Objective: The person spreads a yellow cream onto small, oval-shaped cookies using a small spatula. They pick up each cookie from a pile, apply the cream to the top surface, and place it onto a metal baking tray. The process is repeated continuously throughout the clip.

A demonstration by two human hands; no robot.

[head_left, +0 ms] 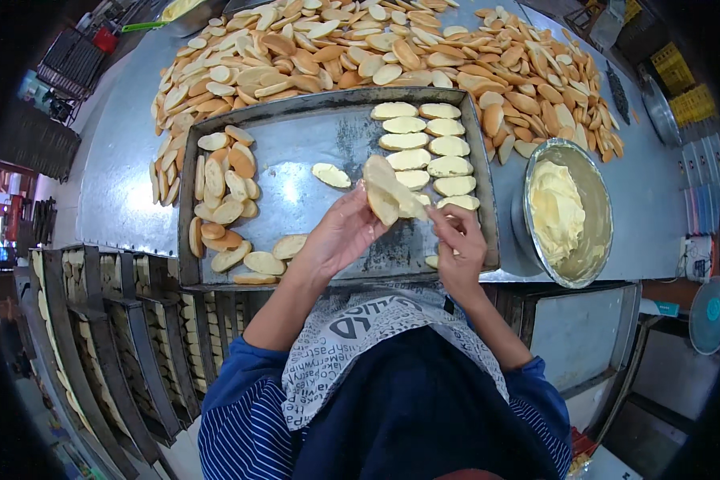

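Observation:
Over a large metal tray (292, 144), my left hand (346, 234) holds an oval bread slice (382, 208) between thumb and fingers. My right hand (461, 250) grips a flat spreader (405, 195) smeared with pale cream, its blade lying across the slice. Two columns of cream-coated slices (403, 142) line the tray's right side; my hands partly hide the near ones. A lone coated slice (331, 175) rests just beyond my left hand. Plain slices (228, 211) are heaped along the tray's left side, with several more along its near edge.
Beyond the tray, a big pile of bread slices (304, 60) covers the metal table (124, 176). A metal bowl (601, 236) of pale cream (558, 204) stands right of the tray. Filled trays (104, 364) stand in a row at lower left; another tray (580, 332) sits at lower right.

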